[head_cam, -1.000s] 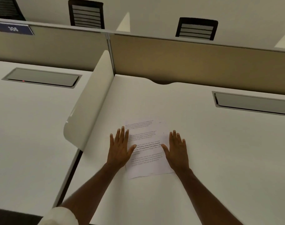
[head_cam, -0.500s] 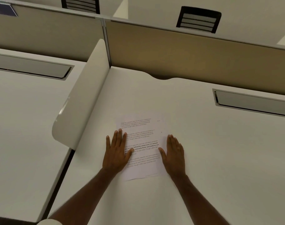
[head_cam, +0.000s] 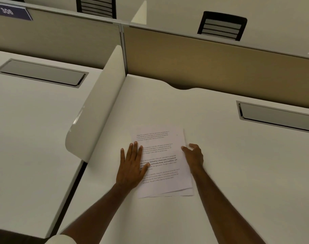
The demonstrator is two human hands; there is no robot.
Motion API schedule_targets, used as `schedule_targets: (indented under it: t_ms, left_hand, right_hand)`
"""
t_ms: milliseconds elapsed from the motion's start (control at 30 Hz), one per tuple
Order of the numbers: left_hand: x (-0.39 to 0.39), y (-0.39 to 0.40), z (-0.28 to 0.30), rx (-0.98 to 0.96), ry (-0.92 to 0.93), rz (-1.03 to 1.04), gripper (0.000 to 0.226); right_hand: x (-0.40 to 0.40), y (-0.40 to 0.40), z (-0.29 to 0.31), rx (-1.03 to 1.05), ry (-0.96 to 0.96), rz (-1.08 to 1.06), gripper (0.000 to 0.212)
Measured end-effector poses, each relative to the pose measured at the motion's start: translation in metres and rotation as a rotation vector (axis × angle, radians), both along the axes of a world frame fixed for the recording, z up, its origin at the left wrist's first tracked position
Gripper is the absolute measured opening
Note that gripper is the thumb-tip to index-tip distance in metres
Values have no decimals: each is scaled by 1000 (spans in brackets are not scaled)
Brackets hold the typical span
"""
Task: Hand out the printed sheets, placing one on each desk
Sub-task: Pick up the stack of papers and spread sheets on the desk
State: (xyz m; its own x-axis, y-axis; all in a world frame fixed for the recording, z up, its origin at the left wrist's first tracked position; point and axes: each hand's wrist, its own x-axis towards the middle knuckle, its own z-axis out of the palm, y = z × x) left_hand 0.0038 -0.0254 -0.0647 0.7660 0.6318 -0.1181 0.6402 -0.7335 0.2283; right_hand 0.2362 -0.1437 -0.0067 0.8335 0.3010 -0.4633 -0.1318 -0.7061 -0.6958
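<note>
I see my left hand (head_cam: 132, 166) lying flat, fingers spread, palm pressed down on the left edge of the printed sheets (head_cam: 165, 162). The thumb reaches right across the bold line of text. My right hand (head_cam: 194, 156) sits at the stack's right edge with fingers curled; the thumb and fingertips meet the paper's edge, though I cannot tell whether they pinch a sheet or only touch it. The sheets lie on the white desk (head_cam: 220, 173) between my 2 hands, their lower corners fanned so more than 1 layer shows. Left of my left hand stands a curved white divider (head_cam: 99, 110); beyond it, a sign reads 306 (head_cam: 8, 11).
</note>
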Motion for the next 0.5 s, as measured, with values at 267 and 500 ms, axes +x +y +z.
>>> schedule_targets:
  t_ms: [267, 500]
  left_hand:
    - [0, 0, 1, 10, -33, -7, 82]
    - [-7, 1, 14, -222, -461, 97, 72]
  right_hand:
    - [0, -2, 1, 172, 179, 150, 33]
    - [-12, -17, -2, 324, 279, 112, 30]
